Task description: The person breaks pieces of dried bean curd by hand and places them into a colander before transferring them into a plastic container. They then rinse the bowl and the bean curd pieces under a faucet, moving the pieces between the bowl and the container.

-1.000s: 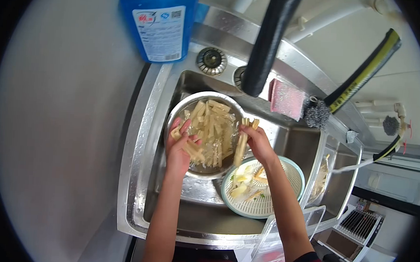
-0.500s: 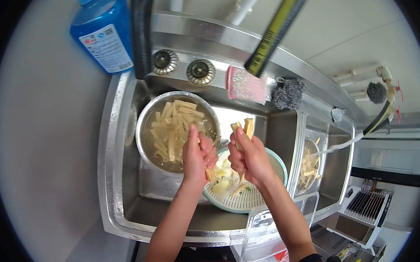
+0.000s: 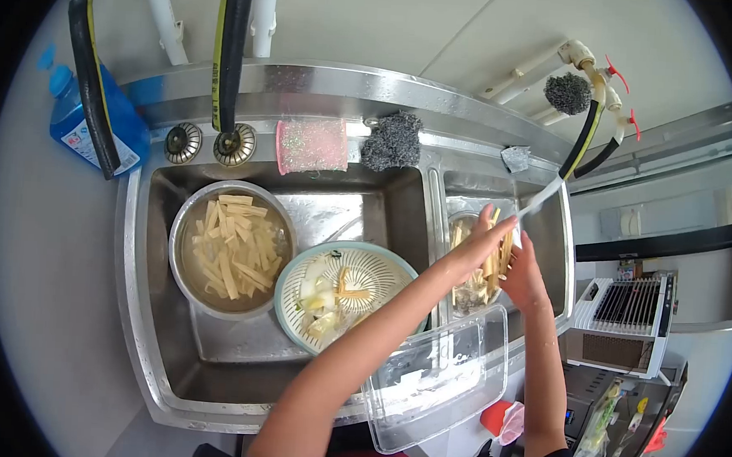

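Note:
Both my hands are over the right sink basin, with pale yellow sticks (image 3: 491,266) between them. My left hand (image 3: 474,249) reaches across from the left, its fingers stretched along the sticks. On their right side, my right hand (image 3: 526,278) is curved around them. Beneath the hands, a clear container (image 3: 467,298) holds more sticks, partly hidden. A steel bowl (image 3: 178,277) of water with cut pale strips (image 3: 237,242) sits in the left basin. Beside it a green-rimmed colander (image 3: 288,322) carries white vegetable pieces (image 3: 317,296) and a few sticks.
A clear plastic tray (image 3: 436,389) lies on the front edge of the sink. Along the back ledge are a pink sponge (image 3: 311,145) and a steel scrubber (image 3: 391,141). A blue bottle (image 3: 106,124) stands at the left. A hose (image 3: 581,145) hangs at the right.
The view has swung right. My hands have moved from above the bowl and colander to the right basin, closer together around sticks. Some sticks now lie in the colander's middle.

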{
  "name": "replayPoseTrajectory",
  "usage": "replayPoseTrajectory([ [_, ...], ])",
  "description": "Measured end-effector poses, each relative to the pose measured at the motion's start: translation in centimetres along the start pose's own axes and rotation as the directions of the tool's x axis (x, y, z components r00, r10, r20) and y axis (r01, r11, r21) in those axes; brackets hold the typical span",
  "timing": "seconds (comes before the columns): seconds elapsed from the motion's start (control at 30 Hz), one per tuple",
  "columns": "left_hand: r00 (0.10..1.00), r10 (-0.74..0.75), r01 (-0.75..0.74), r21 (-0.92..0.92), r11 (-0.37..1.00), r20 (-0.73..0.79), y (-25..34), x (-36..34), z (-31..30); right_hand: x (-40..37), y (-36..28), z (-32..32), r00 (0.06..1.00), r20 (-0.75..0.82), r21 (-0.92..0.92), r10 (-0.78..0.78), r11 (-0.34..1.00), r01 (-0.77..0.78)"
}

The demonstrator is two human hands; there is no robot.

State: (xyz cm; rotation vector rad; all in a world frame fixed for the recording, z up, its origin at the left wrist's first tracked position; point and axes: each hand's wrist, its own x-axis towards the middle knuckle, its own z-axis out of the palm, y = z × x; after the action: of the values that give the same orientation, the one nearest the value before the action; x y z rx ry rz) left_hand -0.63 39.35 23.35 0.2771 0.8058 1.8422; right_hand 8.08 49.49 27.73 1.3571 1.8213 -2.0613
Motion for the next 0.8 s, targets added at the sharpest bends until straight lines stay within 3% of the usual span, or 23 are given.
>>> replayPoseTrajectory([
  [0.07, 0.983, -0.185, 0.184, 0.093, 0.978, -0.006, -0.5, 1.9, 1.3, 1.6, 1.5, -4.7, 0.997, -0.034, 0.018, 0.066, 0.998, -0.066],
  [0.1, 0.998, -0.068, 0.069, 0.202, 0.977, -0.011, -2.5, 3.6, 1.5, 2.2, 2.1, -6.0, 0.989, -0.051, 0.04, 0.139, 0.99, -0.137],
  [0.17, 0.997, 0.027, -0.039, 0.159, 0.986, 0.079, -2.9, 2.7, 2.0, 2.5, 2.6, -6.1, 0.964, -0.257, -0.134, 0.066, 0.986, -0.103],
  [0.2, 0.989, 0.072, -0.092, 0.16, 0.983, 0.126, -2.3, 1.5, 1.8, 2.2, 2.4, -4.7, 0.972, -0.233, -0.14, -0.019, 0.99, -0.014],
  [0.23, 0.962, 0.128, -0.135, 0.012, 0.991, 0.24, -1.2, 0.2, 1.4, 1.9, 2.2, -3.4, 0.97, -0.22, -0.14, -0.104, 0.987, 0.074],
  [0.27, 0.966, 0.068, -0.077, 0.029, 0.997, 0.249, -0.1, -1.0, 0.6, 2.4, 2.7, -2.2, 0.975, -0.203, -0.135, -0.086, 0.989, 0.059],
  [0.3, 0.964, 0.009, -0.02, 0.039, 0.999, 0.267, 1.7, -3.0, -0.4, 2.6, 2.9, -1.2, 0.96, -0.148, -0.14, -0.239, 0.966, 0.219],
  [0.37, 0.971, 0.209, -0.196, -0.114, 0.974, 0.113, 3.3, -6.7, -3.0, 3.3, 1.6, 2.6, 0.862, -0.005, -0.194, -0.506, 0.847, 0.496],
  [0.4, 0.968, 0.246, -0.25, -0.099, 0.963, -0.051, 3.7, -8.8, -5.1, 1.7, 0.2, 7.7, 0.831, 0.038, -0.329, -0.554, 0.779, 0.534],
  [0.43, 0.937, 0.274, -0.297, -0.08, 0.952, -0.219, 3.9, -11.2, -7.6, 1.9, 0.6, 10.8, 0.844, 0.091, -0.317, -0.529, 0.787, 0.528],
  [0.47, 0.883, 0.322, -0.356, -0.041, 0.933, -0.342, 4.2, -14.1, -10.6, 1.6, 0.9, 14.2, 0.807, 0.247, -0.391, -0.536, 0.707, 0.589],
  [0.5, 0.758, 0.332, -0.364, 0.06, 0.93, -0.562, 4.5, -17.2, -12.9, 1.6, 1.9, 17.6, 0.814, 0.364, -0.505, -0.453, 0.639, 0.581],
  [0.53, 0.604, 0.389, -0.382, 0.176, 0.907, -0.695, 3.0, -19.3, -16.7, 1.5, 2.8, 21.0, 0.811, 0.475, -0.519, -0.34, 0.636, 0.571],
  [0.6, 0.286, 0.518, -0.314, 0.432, 0.846, -0.806, 0.7, -23.5, -22.9, 3.2, 6.6, 27.0, 0.654, 0.667, -0.522, -0.358, 0.401, 0.753],
  [0.63, 0.235, 0.559, -0.153, 0.538, 0.829, -0.795, -0.1, -25.3, -25.9, 4.3, 8.4, 29.7, 0.579, 0.733, -0.506, -0.357, 0.283, 0.815],
  [0.67, 0.193, 0.601, 0.018, 0.616, 0.788, -0.775, -0.6, -26.6, -27.8, 5.3, 10.0, 32.3, 0.586, 0.743, -0.559, -0.323, 0.182, 0.809],
  [0.7, 0.187, 0.596, 0.016, 0.609, 0.793, -0.781, -0.5, -27.2, -28.7, 6.3, 11.5, 34.5, 0.598, 0.748, -0.605, -0.287, 0.075, 0.793],
  [0.73, 0.192, 0.687, 0.14, 0.712, 0.688, -0.701, -0.2, -27.6, -29.6, 7.2, 12.6, 36.4, 0.598, 0.752, -0.604, -0.277, 0.072, 0.794],
  [0.77, 0.214, 0.763, 0.259, 0.789, 0.558, -0.61, 0.1, -27.8, -30.5, 8.0, 13.6, 38.1, 0.632, 0.728, -0.66, -0.266, -0.022, 0.751],
  [0.8, 0.239, 0.777, 0.281, 0.807, 0.519, -0.583, 0.9, -27.7, -30.7, 8.6, 14.3, 39.5, 0.664, 0.701, -0.706, -0.26, -0.119, 0.698],
])
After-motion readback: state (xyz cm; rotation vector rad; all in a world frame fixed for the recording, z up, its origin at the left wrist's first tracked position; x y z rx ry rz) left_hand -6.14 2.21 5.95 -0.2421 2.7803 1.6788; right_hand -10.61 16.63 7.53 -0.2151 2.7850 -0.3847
